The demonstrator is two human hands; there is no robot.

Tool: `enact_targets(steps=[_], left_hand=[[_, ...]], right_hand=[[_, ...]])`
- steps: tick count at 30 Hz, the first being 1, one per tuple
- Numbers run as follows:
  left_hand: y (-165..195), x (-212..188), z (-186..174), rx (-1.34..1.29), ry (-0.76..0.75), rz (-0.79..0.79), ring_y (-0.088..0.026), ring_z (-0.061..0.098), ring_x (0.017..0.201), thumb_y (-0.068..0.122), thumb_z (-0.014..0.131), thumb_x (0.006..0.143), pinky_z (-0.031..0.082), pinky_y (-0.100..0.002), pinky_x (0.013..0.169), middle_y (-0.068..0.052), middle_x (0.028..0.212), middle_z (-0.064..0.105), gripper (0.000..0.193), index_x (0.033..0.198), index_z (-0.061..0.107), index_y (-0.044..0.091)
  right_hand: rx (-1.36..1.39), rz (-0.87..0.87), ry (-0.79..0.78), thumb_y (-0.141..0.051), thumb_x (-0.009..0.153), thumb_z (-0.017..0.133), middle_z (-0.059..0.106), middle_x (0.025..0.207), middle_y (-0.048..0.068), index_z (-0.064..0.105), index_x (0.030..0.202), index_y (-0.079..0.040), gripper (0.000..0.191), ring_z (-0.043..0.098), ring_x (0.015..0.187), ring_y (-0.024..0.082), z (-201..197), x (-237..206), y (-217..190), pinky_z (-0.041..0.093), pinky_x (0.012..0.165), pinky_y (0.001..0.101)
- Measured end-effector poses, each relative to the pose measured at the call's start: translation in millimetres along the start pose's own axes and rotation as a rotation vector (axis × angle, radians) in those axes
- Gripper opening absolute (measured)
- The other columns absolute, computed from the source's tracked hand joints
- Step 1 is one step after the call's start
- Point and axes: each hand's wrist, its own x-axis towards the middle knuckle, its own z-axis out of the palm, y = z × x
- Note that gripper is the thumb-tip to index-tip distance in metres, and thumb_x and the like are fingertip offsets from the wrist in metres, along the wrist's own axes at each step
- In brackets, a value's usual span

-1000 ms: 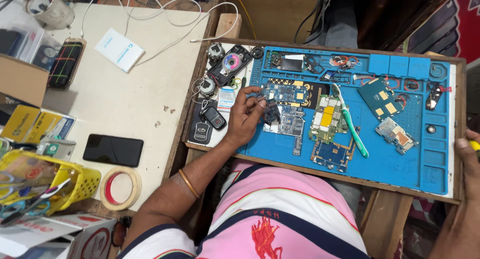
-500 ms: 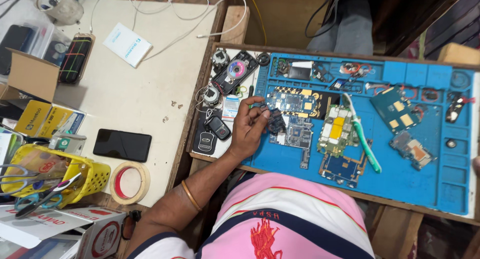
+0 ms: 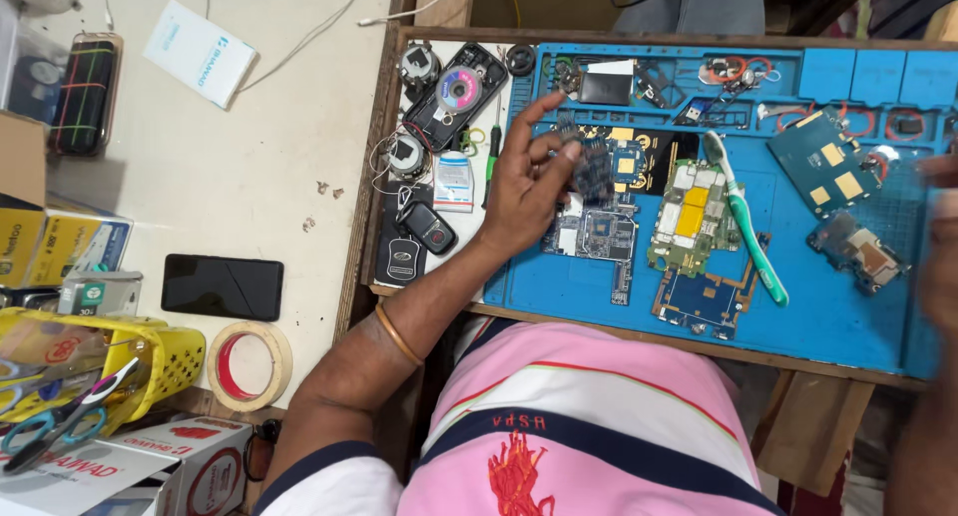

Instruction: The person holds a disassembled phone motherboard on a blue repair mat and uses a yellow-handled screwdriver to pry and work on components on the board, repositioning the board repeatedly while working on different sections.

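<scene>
The left hand (image 3: 524, 182) is raised over the blue work mat (image 3: 848, 321), its thumb and fingers pinched on a small dark circuit board (image 3: 591, 169); the fingers cover that board's near edge, so its full outline cannot be read. The wrist below the hand wears a thin metal bangle (image 3: 399, 334).

Just beneath the hand a larger grey-blue circuit board (image 3: 596, 235) lies flat on the mat. Beyond it, away from the hand, sit a green board with yellow patches (image 3: 691, 215) and a green-and-white toothbrush (image 3: 750, 239) laid slantwise, touching that board's edge. Under them is a blue frame-shaped board (image 3: 711, 298).

On the other side of the hand, a green-handled screwdriver (image 3: 492, 162) lies just beside the fingers, with two black key fobs (image 3: 414, 239) near the wrist and a dark phone back with a round coil (image 3: 455, 95) farther up. Well apart, on the pale bench (image 3: 289, 157), rest a black phone (image 3: 222, 286), a roll of tape (image 3: 249, 366) and a yellow basket (image 3: 150, 361), whose scissors (image 3: 60, 421) are cut off at the frame edge.

The right hand (image 3: 938, 257) is only a blur at the picture's edge, possibly lifted above the mat; whether it is clenched or released cannot be told.
</scene>
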Motion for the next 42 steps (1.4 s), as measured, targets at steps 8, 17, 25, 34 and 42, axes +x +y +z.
enact_targets(steps=[8, 17, 25, 34, 42], left_hand=[[-10, -10, -5, 0.059, -0.055, 0.095, 0.001, 0.048, 0.065, 0.012, 0.062, 0.111, 0.04, -0.017, 0.055, 0.003, 0.088, 0.059, 0.052, 0.158, 0.038, 0.013], [-14, -11, 8, 0.072, -0.194, 0.042, 0.0, 0.061, 0.081, 0.009, 0.069, 0.107, 0.054, -0.018, 0.069, -0.005, 0.122, 0.073, 0.043, 0.147, 0.054, 0.005], [-5, -15, 9, 0.177, -0.251, 0.06, -0.003, 0.069, 0.083, 0.006, 0.078, 0.097, 0.057, -0.019, 0.069, -0.009, 0.119, 0.074, 0.052, 0.144, 0.056, 0.007], [-8, -17, 1, 0.169, -0.196, 0.08, -0.002, 0.071, 0.086, 0.005, 0.075, 0.098, 0.057, -0.017, 0.071, -0.005, 0.119, 0.066, 0.052, 0.145, 0.055, 0.009], [-9, -17, 0, 0.189, -0.209, 0.067, -0.003, 0.07, 0.082, 0.002, 0.076, 0.096, 0.057, -0.017, 0.07, -0.005, 0.114, 0.065, 0.058, 0.15, 0.055, 0.012]], right_hand=[[0.204, -0.361, -0.274, -0.009, 0.095, 0.072, 0.076, 0.106, 0.009, 0.073, 0.118, -0.005, 0.024, 0.075, 0.101, 0.022, 85, 1, -55, 0.052, 0.112, 0.0457], [0.089, -0.365, -0.278, -0.011, 0.095, 0.075, 0.078, 0.109, 0.007, 0.073, 0.121, -0.007, 0.026, 0.075, 0.102, 0.02, 68, -5, -35, 0.048, 0.114, 0.0441], [0.068, -0.373, -0.311, -0.013, 0.088, 0.077, 0.078, 0.1, 0.005, 0.075, 0.117, -0.009, 0.029, 0.074, 0.091, 0.017, 75, -4, -49, 0.048, 0.11, 0.0444], [0.083, -0.315, -0.238, -0.012, 0.092, 0.074, 0.078, 0.103, 0.004, 0.074, 0.117, -0.01, 0.025, 0.075, 0.095, 0.015, 76, -12, -52, 0.047, 0.114, 0.0425], [0.051, -0.356, -0.305, -0.013, 0.087, 0.075, 0.079, 0.098, 0.002, 0.076, 0.108, -0.012, 0.021, 0.075, 0.089, 0.014, 79, -11, -51, 0.046, 0.112, 0.0443]])
